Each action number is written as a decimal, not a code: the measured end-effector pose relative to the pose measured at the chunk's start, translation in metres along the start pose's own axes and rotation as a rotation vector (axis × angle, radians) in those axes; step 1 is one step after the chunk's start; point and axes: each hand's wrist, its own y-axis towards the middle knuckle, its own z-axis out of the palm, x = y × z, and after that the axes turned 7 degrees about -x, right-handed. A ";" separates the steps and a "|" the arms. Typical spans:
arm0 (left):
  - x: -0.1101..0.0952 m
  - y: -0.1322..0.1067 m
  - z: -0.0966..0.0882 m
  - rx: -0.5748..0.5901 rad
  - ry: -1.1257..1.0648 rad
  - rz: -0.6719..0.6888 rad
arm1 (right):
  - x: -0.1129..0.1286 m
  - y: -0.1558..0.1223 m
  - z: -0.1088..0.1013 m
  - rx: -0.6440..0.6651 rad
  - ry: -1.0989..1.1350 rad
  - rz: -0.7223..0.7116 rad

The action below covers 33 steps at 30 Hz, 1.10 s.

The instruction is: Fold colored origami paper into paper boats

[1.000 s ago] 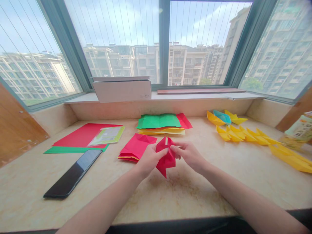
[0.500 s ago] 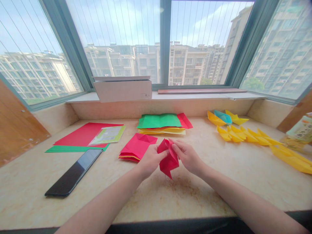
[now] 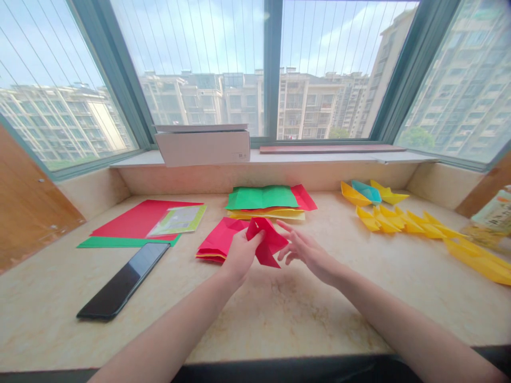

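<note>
A partly folded sheet of red paper (image 3: pixel 270 240) is held up over the counter, pinched between the thumb and fingers of my left hand (image 3: pixel 242 253). One pointed flap of it hangs downward. Just to its right, my right hand (image 3: pixel 304 251) has its fingers spread and holds nothing; its fingertips are close to the paper's edge. Behind my left hand lies a stack of creased red and yellow sheets (image 3: pixel 217 236). Farther back is another stack with a green sheet (image 3: pixel 263 197) on top.
Yellow paper boats (image 3: pixel 399 220) and a blue one (image 3: pixel 366 192) stand at the right, near a jar (image 3: pixel 493 221). On the left are a phone (image 3: pixel 123 281), flat red sheets (image 3: pixel 128 219) and a clear packet (image 3: pixel 179 219). A white box (image 3: pixel 203 147) sits on the sill.
My right hand has let go of the red paper and opened. My left hand has raised and turned the paper, moving it slightly left and away from me.
</note>
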 end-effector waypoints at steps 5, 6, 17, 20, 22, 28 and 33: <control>-0.001 -0.002 0.001 -0.042 -0.019 0.009 | -0.003 0.000 0.005 -0.004 -0.041 -0.016; -0.002 -0.003 0.002 -0.025 -0.013 -0.007 | -0.004 0.001 0.006 -0.034 -0.050 -0.019; -0.003 -0.007 0.004 0.165 -0.032 -0.094 | 0.007 0.007 -0.003 -0.253 -0.056 -0.137; -0.005 -0.008 0.005 0.213 -0.013 -0.070 | 0.008 0.008 -0.004 -0.308 -0.010 -0.133; -0.006 -0.009 0.005 0.222 0.000 -0.054 | 0.008 0.008 -0.004 -0.313 0.023 -0.140; -0.006 -0.008 0.006 0.226 -0.050 -0.055 | 0.004 0.007 -0.003 -0.248 0.013 -0.142; -0.004 -0.008 0.006 0.227 -0.041 -0.038 | -0.001 0.008 -0.001 -0.226 -0.035 -0.156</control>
